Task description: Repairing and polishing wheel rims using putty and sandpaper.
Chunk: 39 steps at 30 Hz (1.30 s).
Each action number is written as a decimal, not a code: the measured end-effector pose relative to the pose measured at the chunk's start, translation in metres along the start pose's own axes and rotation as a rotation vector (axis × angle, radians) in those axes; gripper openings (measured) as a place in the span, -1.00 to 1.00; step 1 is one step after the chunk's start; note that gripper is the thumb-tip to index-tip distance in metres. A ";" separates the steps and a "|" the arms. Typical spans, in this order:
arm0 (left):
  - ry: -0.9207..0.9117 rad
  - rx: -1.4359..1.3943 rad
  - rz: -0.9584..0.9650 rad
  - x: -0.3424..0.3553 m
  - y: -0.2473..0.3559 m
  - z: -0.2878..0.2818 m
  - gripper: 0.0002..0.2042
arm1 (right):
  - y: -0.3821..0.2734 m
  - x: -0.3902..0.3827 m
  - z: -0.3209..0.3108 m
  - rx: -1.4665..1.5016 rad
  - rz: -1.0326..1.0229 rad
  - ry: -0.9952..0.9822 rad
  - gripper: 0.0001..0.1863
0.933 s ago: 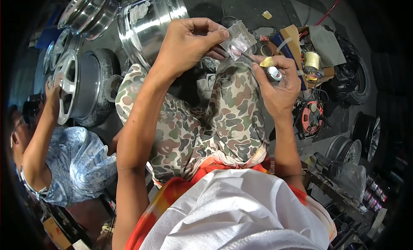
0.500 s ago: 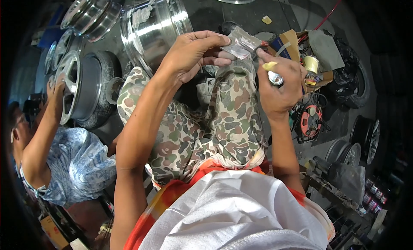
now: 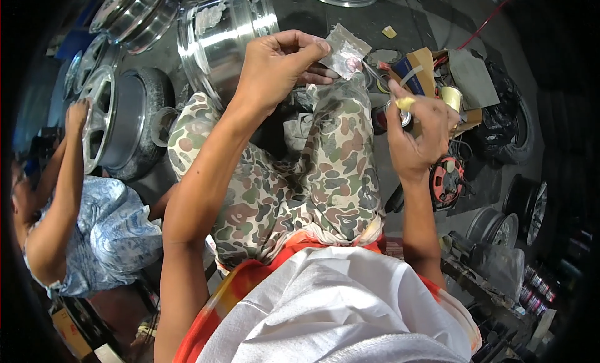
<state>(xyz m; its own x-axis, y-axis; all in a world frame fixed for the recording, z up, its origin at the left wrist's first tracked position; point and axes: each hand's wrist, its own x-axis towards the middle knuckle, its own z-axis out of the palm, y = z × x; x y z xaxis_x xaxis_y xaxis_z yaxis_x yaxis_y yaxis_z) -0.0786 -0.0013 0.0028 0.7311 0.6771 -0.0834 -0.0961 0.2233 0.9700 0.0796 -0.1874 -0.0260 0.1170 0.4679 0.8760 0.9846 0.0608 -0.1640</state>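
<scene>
My left hand [image 3: 284, 66] pinches a flat, greyish plastic-looking sheet [image 3: 345, 50] between thumb and fingers. Whitish paste or residue is smeared over the sheet, which is above my left-to-right raised knees. To its right, my right hand [image 3: 420, 128] is curled, with a yellow wrap [image 3: 405, 103] around one finger. A thin strip seems to run from near its index fingertip toward the sheet, but what the hand holds is too small to make out. Under that hand a dark can [image 3: 381, 118] with a shiny rim stands on the floor.
A large polished wheel rim [image 3: 219, 41] stands beyond my left arm. Another person [image 3: 94, 231] at the left grips a wheel [image 3: 100, 122] beside a tire. Right of my hands are an opened cardboard box [image 3: 422, 69], a red-orange cable reel [image 3: 447, 178] and more rims [image 3: 494, 222].
My right hand has moved right and slightly down, away from the sheet. The sheet has tilted up in my left hand, showing more of its surface. The other person's arm has shifted.
</scene>
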 end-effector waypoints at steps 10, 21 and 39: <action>-0.005 0.074 0.111 -0.003 0.001 0.005 -0.81 | -0.005 0.006 0.010 0.060 0.058 -0.038 -0.60; -0.081 0.022 0.110 -0.002 0.002 -0.001 -0.82 | -0.012 -0.008 0.019 0.314 0.482 0.007 -0.72; -0.025 -0.105 -0.071 0.000 -0.005 0.002 -0.83 | -0.014 -0.002 0.023 0.580 0.634 0.100 -0.66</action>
<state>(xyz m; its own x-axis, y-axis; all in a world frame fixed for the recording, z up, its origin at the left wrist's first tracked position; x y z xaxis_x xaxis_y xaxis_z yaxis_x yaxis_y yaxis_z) -0.0769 -0.0035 -0.0020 0.7551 0.6396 -0.1444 -0.1124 0.3432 0.9325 0.0624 -0.1688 -0.0362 0.6593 0.4877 0.5722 0.5108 0.2679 -0.8169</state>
